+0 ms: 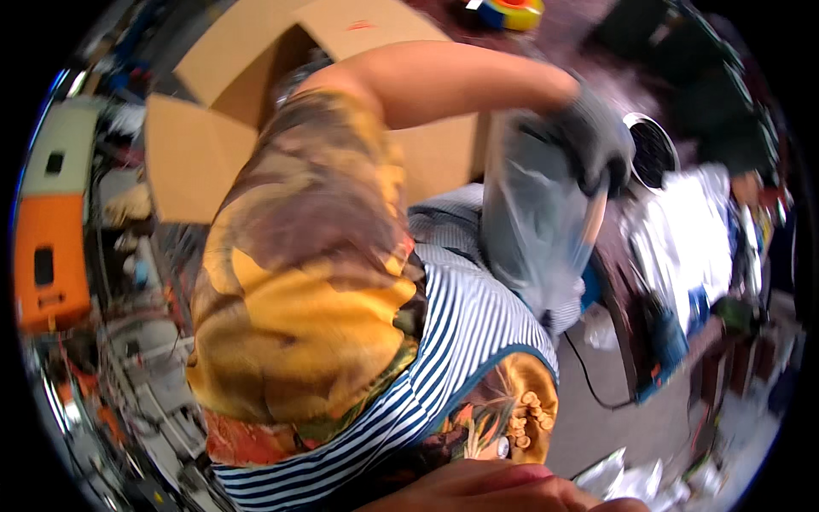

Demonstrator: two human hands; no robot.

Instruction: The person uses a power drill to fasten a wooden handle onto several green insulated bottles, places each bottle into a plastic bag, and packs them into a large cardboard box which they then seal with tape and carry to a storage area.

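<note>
Bag (pixel 531 235) of clear plastic, hanging just beyond the striped apron (pixel 465 311), right of 1 open cardboard box (pixel 435 158). The gloved left hand (pixel 597 141) curls around its upper edge, apparently pinching it so it does not slump. The right hand is too hidden to tell its state. Box flaps (pixel 196 158) splay outward, likely leaving the mouth reachable.

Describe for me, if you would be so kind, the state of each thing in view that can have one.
Cardboard box: open, flaps spread outward.
Clear plastic bag: hanging loosely, creased.
Gloved left hand: fingers curled at the bag, grip blurred.
Striped apron: worn over the patterned shirt.
White sheeting: crumpled.
Blue power tool: lying down, on or off unclear.
Dark cord: slack, curved.
</note>
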